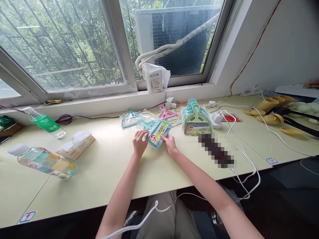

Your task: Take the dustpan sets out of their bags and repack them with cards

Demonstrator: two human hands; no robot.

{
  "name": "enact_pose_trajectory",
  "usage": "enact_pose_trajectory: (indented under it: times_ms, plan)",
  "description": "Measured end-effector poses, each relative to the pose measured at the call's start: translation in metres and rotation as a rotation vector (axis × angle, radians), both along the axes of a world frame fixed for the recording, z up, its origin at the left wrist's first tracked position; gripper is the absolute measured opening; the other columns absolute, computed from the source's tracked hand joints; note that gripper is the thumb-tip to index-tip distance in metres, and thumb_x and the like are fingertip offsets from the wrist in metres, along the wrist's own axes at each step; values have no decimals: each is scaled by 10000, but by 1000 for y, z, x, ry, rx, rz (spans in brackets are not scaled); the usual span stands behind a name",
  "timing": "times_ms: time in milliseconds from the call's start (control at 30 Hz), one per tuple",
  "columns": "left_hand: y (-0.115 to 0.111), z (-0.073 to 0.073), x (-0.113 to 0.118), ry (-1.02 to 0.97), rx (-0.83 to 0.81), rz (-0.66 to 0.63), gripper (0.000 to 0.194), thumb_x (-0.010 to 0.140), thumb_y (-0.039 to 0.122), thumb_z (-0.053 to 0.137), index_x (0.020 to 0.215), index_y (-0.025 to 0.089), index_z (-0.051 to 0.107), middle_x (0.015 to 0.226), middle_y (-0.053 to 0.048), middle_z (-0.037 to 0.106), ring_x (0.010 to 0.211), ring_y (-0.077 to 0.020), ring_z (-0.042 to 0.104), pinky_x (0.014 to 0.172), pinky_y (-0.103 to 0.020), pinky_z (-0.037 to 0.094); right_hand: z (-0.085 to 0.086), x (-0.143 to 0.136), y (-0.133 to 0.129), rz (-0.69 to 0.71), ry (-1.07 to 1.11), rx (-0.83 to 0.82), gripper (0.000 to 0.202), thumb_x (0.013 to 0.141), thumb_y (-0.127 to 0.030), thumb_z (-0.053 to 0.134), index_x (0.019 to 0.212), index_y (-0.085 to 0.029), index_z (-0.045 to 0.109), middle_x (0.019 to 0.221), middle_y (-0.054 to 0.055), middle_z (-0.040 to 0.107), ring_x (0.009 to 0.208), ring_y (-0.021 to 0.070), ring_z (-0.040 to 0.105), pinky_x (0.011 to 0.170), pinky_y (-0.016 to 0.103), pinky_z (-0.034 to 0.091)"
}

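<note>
Above the table, both my hands hold a teal mini dustpan and brush set with a printed label and blue bristles, tilted. My left hand grips its left edge with bent fingers. At the lower right side, my right hand pinches the edge by the label. Clear plastic wrap shows behind the set. Just beyond lie a wrapped teal set and a pink set. To the right, several wrapped sets are stacked, with a green dustpan set on top.
On the left stand a green-labelled water bottle, a patterned bottle and a tissue pack. White cables and a pixelated dark object lie at right. Yellow rolls are farther right. A tissue box sits on the sill.
</note>
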State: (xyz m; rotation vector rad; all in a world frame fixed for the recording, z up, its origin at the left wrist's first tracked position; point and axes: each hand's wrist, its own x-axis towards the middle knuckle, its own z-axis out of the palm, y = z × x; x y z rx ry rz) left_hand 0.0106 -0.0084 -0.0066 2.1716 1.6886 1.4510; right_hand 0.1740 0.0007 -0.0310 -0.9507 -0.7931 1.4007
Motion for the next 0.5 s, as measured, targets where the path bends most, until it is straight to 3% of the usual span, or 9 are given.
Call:
enact_pose_trajectory:
  times_ms: [67,133,167,233,333,400,500]
  plan:
    - [-1,2,4,-93,41,133,451,829,420,575,1225,213,513,1367,-114,478,1310,-258,382,1067,-402,328,0,2,1,-52,34,3,363,636,-335,758,916,-165,601,964,67,702,821,190,670,714,307,559]
    - [2,4,6,-303,33,256,801,762,470,647,1410,197,265,1518,-146,230,1404,-275,210,1110,-423,264,1,3,2,-69,61,12,362,633,-329,762,913,-161,605,965,66,702,830,188,669,722,306,561]
    - [4,5,5,-445,-22,250,878,763,483,641,1444,204,162,1538,-151,167,1414,-273,187,1107,-429,269,2,3,1,-68,70,13,357,633,-325,761,910,-161,605,962,65,702,834,189,669,723,307,563]
    - [10,4,2,-731,-228,48,789,823,506,549,1445,221,155,1513,-146,248,1380,-272,284,1069,-442,333,5,2,-1,-55,77,9,343,638,-320,755,903,-164,603,951,64,703,843,193,669,720,310,565]
    - [15,-1,3,-979,-533,-401,585,851,526,486,1328,197,410,1331,-130,518,1233,-295,490,997,-460,418,7,0,-4,-34,78,6,325,648,-313,747,898,-172,595,941,61,705,848,197,670,719,313,566]
    - [14,-6,10,-1052,-610,-529,546,811,511,565,1242,181,508,1235,-118,596,1161,-303,549,974,-458,445,8,-1,-4,-44,89,6,314,652,-304,744,896,-176,592,950,62,704,847,196,671,723,314,566]
    - [8,-13,25,-1106,-696,-582,554,774,480,637,1234,194,522,1206,-107,618,1116,-299,582,950,-453,472,6,3,-1,-118,114,-14,299,649,-281,735,887,-179,587,973,64,700,851,195,671,730,312,565]
